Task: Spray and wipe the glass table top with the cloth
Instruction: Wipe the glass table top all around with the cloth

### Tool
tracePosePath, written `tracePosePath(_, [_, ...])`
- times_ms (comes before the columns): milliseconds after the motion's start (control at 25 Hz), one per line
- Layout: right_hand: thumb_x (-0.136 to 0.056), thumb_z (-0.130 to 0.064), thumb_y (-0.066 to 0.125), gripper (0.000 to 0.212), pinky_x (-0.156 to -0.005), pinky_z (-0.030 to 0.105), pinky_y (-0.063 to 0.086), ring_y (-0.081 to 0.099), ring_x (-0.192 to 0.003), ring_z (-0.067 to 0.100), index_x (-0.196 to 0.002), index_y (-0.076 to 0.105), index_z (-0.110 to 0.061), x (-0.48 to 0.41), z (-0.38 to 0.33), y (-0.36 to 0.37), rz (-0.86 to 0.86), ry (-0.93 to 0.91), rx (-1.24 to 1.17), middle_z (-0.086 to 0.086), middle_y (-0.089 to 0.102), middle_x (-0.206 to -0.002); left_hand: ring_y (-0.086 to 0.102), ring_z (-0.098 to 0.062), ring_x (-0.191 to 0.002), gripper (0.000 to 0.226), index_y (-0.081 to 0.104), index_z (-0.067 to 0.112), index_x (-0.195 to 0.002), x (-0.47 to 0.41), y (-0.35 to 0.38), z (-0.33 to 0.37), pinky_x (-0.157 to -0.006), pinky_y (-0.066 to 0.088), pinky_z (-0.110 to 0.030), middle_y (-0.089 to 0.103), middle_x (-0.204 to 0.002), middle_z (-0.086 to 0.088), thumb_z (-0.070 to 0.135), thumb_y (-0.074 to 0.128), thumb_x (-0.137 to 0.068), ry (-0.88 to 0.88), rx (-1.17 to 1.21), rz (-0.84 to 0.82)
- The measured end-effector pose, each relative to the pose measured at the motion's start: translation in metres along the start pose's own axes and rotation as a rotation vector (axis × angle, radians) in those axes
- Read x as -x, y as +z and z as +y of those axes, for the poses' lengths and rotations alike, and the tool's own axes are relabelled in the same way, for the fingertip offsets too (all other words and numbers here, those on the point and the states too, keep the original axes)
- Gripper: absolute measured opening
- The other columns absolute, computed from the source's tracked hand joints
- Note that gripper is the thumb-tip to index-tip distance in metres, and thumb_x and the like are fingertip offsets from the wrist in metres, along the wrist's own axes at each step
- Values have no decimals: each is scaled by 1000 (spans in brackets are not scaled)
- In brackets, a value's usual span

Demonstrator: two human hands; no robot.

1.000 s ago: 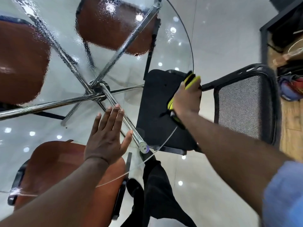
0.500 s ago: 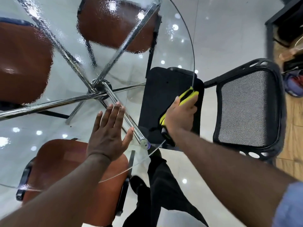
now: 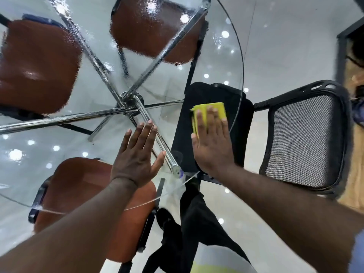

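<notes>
Since half a second ago my right hand (image 3: 213,146) has left the rim of the table, where it was curled around the cloth, and now lies flat further in on the glass. My left hand (image 3: 136,154) has kept its place.

The folded yellow cloth (image 3: 217,110) lies on the round clear glass table top (image 3: 216,62), on its near right part, just inside the curved edge. My right fingers (image 3: 211,119) are straight and spread over the cloth and press it down against the glass. They grip nothing, and the far end of the cloth shows beyond the fingertips.

My left hand rests palm down on the glass to the left of the right hand, apart from it. Its fingers are straight and close together, the thumb is out to the side, and it holds nothing.

The far half of the glass is covered with a rippled film of droplets, while the part around both hands looks clear.

Beneath the glass, chrome tube legs (image 3: 65,120) radiate from a central hub (image 3: 129,104), and one tube runs between my two hands.

Three glossy brown chair seats (image 3: 37,64) show through the glass, two on the far side and one near left. A black chair with a grey mesh back (image 3: 303,138) stands at the right, its seat partly under the table edge.

My black trousers (image 3: 197,223) and the pale glossy floor (image 3: 285,46) fill the lower centre.
</notes>
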State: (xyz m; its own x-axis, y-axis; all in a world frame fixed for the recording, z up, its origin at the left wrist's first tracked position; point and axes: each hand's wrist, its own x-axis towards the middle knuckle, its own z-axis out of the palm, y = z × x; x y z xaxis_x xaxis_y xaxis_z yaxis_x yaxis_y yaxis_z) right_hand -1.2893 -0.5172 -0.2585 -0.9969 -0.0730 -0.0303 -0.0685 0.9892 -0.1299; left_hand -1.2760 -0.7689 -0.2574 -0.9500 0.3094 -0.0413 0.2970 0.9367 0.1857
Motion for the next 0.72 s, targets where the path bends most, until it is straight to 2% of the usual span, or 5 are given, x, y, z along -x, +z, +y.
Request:
tracePosePath(80, [-110, -43, 37, 71, -135, 49, 7, 7, -167, 32, -172, 15, -16, -27, 22, -9, -83, -410, 60, 15, 8, -180, 9, -22, -161, 79, 23, 13, -165, 1, 1, -1, -129, 16, -51, 14, -174, -4, 60, 34, -102, -7, -1, -15])
tracePosePath(160, [-109, -45, 32, 70, -134, 45, 7, 10, -166, 31, -172, 15, -18, -79, 47, -15, -83, -543, 134, 13, 13, -179, 10, -22, -161, 79, 24, 13, -165, 0, 2, -1, -128, 18, -52, 14, -174, -5, 59, 36, -102, -1, 9, -15])
tracePosePath(480, [-113, -44, 32, 70, -135, 51, 4, 3, -167, 31, -173, 5, -18, -91, -9, -16, 18, 363, -45, 12, 2, -181, 13, -23, -161, 78, 23, 14, -165, 1, 1, -3, -128, 20, -52, 17, -173, -5, 58, 39, -102, 2, 4, -17])
tracePosePath(560, [-113, -42, 31, 72, -135, 50, -4, -6, -167, 30, -173, -1, -17, -74, -35, -14, -59, 191, -28, 12, -8, -180, 14, -23, -161, 78, 25, 14, -165, 0, 0, -4, -128, 21, -51, 18, -173, -4, 58, 41, -102, -6, -5, -22])
tracePosePath(720, [-112, -45, 31, 69, -135, 47, 7, 1, -168, 23, -173, 8, -24, -137, -26, -17, -160, -660, 44, 4, 1, -182, 16, -23, -160, 78, 29, 15, -164, -2, 0, -3, -128, 20, -49, 21, -172, -4, 60, 43, -101, -4, -13, 3])
